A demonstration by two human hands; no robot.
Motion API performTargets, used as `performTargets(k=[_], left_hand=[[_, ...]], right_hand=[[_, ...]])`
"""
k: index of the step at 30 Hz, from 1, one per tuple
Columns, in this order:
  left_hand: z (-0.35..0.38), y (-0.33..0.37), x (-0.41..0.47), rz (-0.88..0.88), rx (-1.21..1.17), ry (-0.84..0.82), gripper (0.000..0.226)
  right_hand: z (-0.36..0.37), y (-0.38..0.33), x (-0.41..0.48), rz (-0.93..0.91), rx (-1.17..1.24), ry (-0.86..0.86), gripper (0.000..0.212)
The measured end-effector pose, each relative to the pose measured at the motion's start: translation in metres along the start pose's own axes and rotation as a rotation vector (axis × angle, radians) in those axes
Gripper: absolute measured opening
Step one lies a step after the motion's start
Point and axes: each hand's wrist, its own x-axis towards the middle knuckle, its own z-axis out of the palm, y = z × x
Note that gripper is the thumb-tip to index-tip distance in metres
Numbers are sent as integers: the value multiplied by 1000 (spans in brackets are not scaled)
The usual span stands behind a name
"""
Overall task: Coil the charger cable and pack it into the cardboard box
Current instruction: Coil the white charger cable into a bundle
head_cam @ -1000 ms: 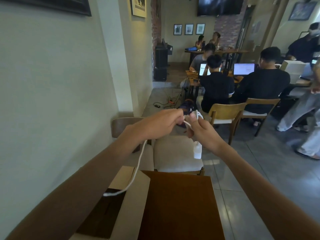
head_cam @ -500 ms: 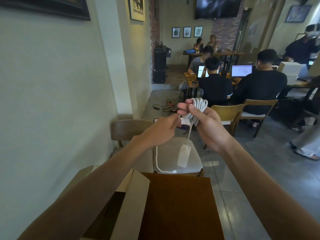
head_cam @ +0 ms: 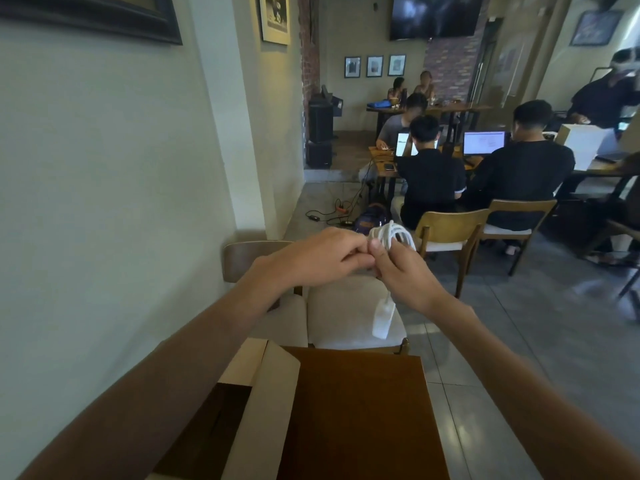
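My right hand (head_cam: pixel 401 271) grips a bundle of white charger cable (head_cam: pixel 393 235), whose loops stick out above the fingers. The white charger block (head_cam: pixel 383 318) hangs from this hand on a short length of cable, blurred. My left hand (head_cam: pixel 325 256) meets the right hand from the left, its fingers curled at the bundle and pinching the cable end. Both hands are held in the air above and beyond the open cardboard box (head_cam: pixel 273 403), which stands on the brown table (head_cam: pixel 360 417) at the lower left, one flap raised.
A pale wall (head_cam: pixel 104 202) runs close along the left. A cushioned chair (head_cam: pixel 339 306) stands just beyond the table. Several people sit at tables with laptops (head_cam: pixel 483 143) further back, with wooden chairs (head_cam: pixel 450 233) on the grey tiled floor at the right.
The loose cable tail that hung below my left hand has been drawn up into the bundle. My hands have come together and the charger block swings beneath.
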Motion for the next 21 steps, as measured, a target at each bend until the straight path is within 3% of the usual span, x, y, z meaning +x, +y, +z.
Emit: performTargets(k=[7, 12, 14, 19, 21], left_hand=[[-9, -15, -2, -101, -47, 116, 15], [10, -16, -8, -149, -217, 214, 22], [21, -10, -12, -186, -282, 210, 22], [46, 4, -17, -241, -386, 95, 28], [51, 7, -15, -240, -348, -9, 36]], right_hand=[[-12, -7, -19, 1, 444, -298, 22], [-18, -14, -25, 29, 713, -302, 19], [-21, -15, -24, 59, 799, -270, 31], [-24, -18, -16, 98, 1051, -199, 35], [-21, -17, -11, 96, 978, -141, 36]])
